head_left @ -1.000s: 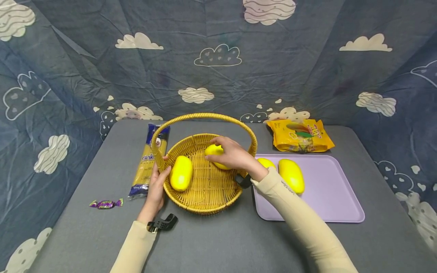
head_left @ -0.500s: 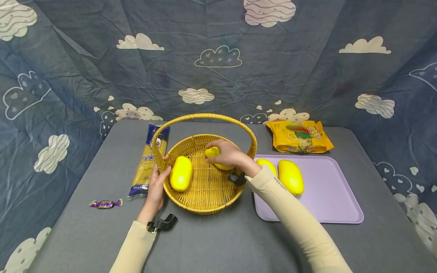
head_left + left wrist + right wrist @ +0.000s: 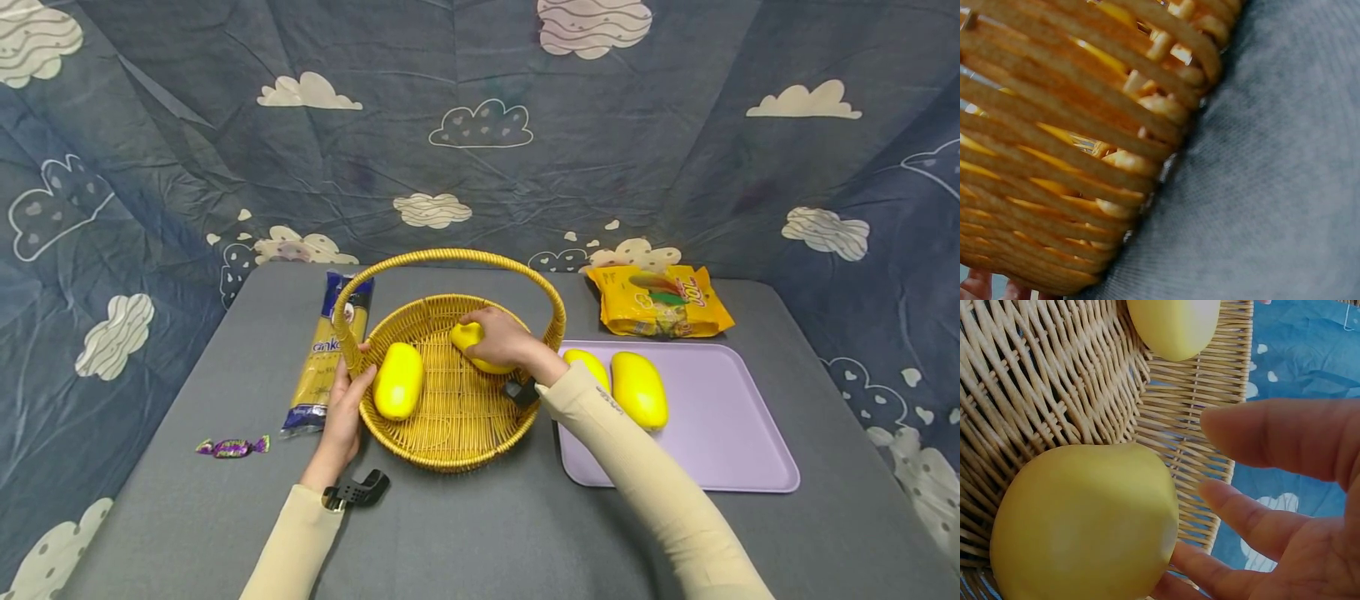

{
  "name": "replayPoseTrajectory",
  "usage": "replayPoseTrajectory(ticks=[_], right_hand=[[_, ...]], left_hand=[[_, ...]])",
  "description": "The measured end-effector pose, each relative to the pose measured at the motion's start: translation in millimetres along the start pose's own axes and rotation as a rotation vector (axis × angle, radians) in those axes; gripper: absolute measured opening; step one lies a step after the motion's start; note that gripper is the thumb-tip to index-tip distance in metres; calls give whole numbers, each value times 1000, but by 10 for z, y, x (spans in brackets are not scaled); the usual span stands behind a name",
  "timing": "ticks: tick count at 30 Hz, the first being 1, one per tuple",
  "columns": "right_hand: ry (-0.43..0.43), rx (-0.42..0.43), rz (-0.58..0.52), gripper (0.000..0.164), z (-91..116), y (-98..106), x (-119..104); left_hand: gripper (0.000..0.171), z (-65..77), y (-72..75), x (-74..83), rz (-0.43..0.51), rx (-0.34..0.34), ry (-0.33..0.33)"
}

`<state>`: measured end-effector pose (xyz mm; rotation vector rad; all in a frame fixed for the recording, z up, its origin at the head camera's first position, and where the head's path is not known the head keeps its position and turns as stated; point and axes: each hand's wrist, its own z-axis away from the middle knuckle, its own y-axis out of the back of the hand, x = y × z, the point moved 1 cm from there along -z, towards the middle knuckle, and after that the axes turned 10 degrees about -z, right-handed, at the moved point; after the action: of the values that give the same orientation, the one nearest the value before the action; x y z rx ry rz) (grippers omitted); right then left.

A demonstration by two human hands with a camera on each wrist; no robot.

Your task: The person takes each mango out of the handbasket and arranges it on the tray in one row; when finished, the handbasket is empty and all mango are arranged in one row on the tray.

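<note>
A yellow wicker basket (image 3: 450, 454) with a tall hoop handle (image 3: 450, 255) stands mid-table. My left hand (image 3: 347, 408) grips its left side by the handle's foot, thumb at the rim; in the left wrist view, fingertips (image 3: 1015, 289) show at the weave's lower edge. One yellow mango (image 3: 398, 381) lies at the left inside the basket. Another mango (image 3: 1085, 525) lies at the right, under my right hand (image 3: 504, 340). In the right wrist view the thumb and nearest finger are spread apart from this mango, and lower fingers reach its side, partly hidden behind it.
Right of the basket, a lilac tray (image 3: 720, 417) bears two more mangoes (image 3: 639, 390). Behind it lies a yellow packet (image 3: 660, 302). A pasta bag (image 3: 311, 375) lies left of the basket, with a purple wrapped candy (image 3: 233, 448) nearer. A cloud-patterned cloth (image 3: 480, 183) surrounds the table.
My right hand has lowered slightly into the basket with the mango and its fingers have loosened, so more of the mango's tip shows. The left hand and basket have stayed put.
</note>
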<state>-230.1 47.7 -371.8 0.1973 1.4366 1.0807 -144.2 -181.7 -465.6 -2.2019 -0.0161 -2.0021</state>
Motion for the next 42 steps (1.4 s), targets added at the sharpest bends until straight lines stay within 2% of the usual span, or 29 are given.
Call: replayPoseTrajectory(ticks=[13,22,35,42], right_hand=[[-13,4,22,60,-47,-12,29],[-31,-8,19,59,-65,-57,30],[-79,-55,-37,67,-12,-72,66],[-66,-85,-48,69,9,-95,77]], left_hand=[[37,-2,8,-11,-15,-1,-5],[36,-12,11,-21,4,-13,-22],[34,-11,-1,-18,1,4,-13],[33,-9,0,-17,-1,2,-12]])
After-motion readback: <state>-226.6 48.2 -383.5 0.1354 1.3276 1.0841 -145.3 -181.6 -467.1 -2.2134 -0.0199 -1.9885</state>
